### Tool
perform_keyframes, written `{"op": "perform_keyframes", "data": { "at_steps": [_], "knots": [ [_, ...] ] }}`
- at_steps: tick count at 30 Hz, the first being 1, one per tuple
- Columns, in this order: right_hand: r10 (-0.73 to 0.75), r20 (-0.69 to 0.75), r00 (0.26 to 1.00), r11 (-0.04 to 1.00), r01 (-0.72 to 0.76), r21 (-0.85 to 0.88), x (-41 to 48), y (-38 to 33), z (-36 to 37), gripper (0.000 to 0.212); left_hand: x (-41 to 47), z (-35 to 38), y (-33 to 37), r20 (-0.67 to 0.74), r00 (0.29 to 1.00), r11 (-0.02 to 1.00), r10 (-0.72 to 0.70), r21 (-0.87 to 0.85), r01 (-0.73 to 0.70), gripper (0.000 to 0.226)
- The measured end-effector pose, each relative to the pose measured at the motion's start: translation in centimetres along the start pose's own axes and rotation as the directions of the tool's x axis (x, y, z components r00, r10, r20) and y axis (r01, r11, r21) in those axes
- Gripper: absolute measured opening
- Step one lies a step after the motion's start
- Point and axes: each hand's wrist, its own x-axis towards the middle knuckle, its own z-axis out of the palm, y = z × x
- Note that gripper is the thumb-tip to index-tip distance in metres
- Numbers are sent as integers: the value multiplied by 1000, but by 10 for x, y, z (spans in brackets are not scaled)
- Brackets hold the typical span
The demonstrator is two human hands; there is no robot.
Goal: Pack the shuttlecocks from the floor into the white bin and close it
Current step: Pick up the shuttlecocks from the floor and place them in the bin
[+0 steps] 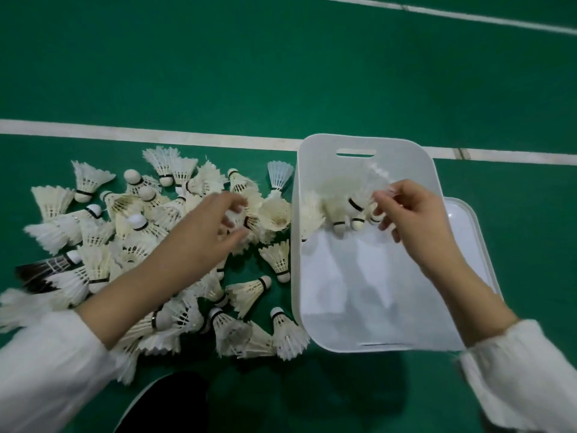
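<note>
Left hand, frame centre: forearm extended, fingers curled round a shuttlecock. Right hand, centre right: fingertips pinched, apparently on blurred feathers. Both forearms bare.

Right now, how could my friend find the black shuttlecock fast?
Start at the white bin, then cross the shuttlecock pile to its far left edge. There lies the black-feathered shuttlecock, above the left sleeve. Every neighbour has white or cream feathers.

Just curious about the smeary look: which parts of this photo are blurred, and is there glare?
Head view: the left hand and right hand are motion-blurred, as are the shuttlecocks in the far end of the bin; the pile smears at its left edge; no glare, dim even light.
</note>
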Motion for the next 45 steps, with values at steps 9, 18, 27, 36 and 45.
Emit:
{"op": "perform_keyframes", "data": {
  "at_steps": [9,18,27,36,45],
  "knots": [
    [287,118,951,874,-209,-439,35,73,50,19,-25,74,-52,353,904,846,-240,532,17,43],
    [370,226,901,834,-215,-509,41,83,79,20,-24,83,-60,189,944,944,-271,244,222,24],
    [138,211,968,687,60,-724,17,14,50,33,-42,43,-53,87,993,981,-80,-169,94,8],
    [-247,488,837,645,518,-562,-18,-74,135,28,-62,-17,-92,-70,994,990,-83,-116,75,15],
    [62,483,874,583,361,-728,9,-49,224,47,-72,-50,-141,-243,925,954,-291,-150,260,26]
  ]
}}
